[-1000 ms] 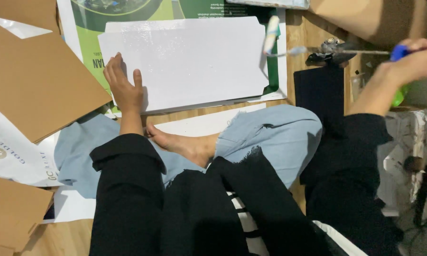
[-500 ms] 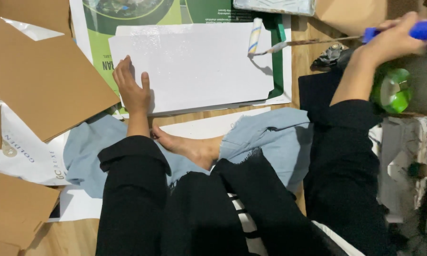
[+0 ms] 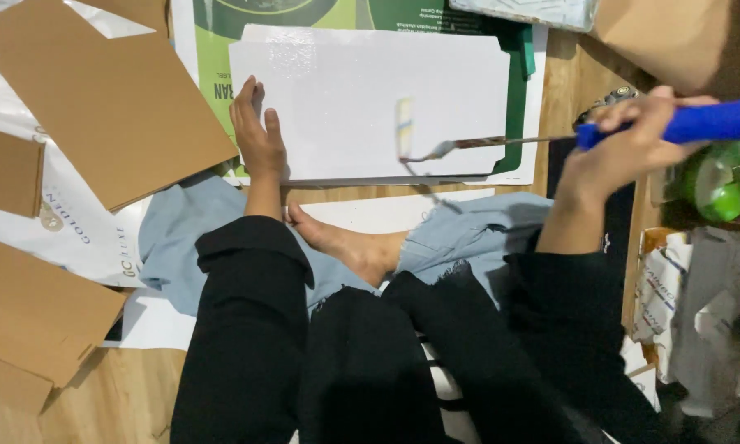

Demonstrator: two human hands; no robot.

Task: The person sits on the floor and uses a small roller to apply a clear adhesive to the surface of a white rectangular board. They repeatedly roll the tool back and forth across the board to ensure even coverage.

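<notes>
The right hand has its grip closed around the blue handle of a small paint roller, whose narrow head sits on the white rectangular board lying on the wooden floor. The left hand lies flat, fingers spread, on the board's left edge. If that hand slackens, the board could slide under the roller and smear; the long wire shaft could tip the head. The handle's end is cut off at the frame edge, and the blurred roller hides any paint.
</notes>
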